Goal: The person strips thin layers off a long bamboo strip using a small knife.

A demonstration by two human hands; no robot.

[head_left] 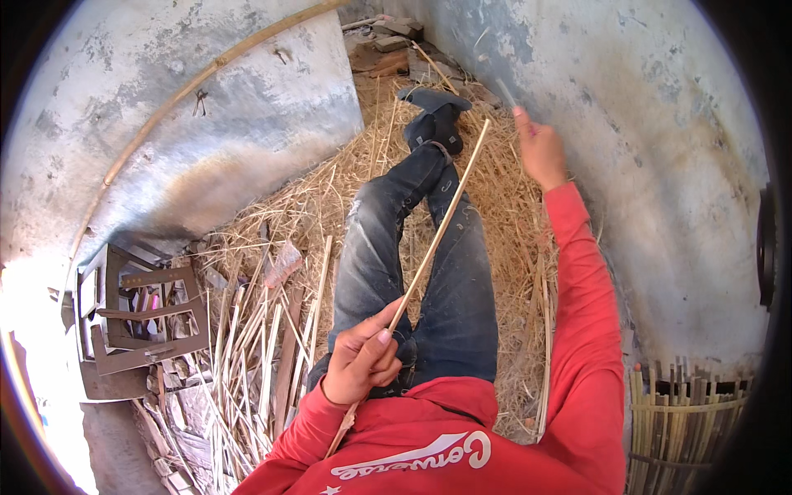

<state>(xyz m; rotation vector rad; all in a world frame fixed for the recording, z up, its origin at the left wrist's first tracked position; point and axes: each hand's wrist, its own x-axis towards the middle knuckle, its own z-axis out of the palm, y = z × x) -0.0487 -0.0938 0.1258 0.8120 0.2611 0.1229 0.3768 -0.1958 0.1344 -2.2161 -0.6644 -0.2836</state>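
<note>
My left hand (363,360) is closed round a long, thin bamboo strip (446,219). The strip slants up and away to the right over my thighs, and its lower end runs back beside my left forearm. Farther out, near the right wall, my right hand (542,153) grips what looks like a knife (506,93). Its pale, narrow blade points up and to the left, smeared by motion, and its handle is hidden in my fist. The blade is apart from the strip's far end.
Dry shavings (519,289) cover the floor around my outstretched legs (371,247). Cut strips (268,351) lie at my left, beside a broken wooden frame (153,313). A bamboo basket (685,421) stands at lower right. A long pole (157,115) leans along the left wall; bricks (392,37) lie ahead.
</note>
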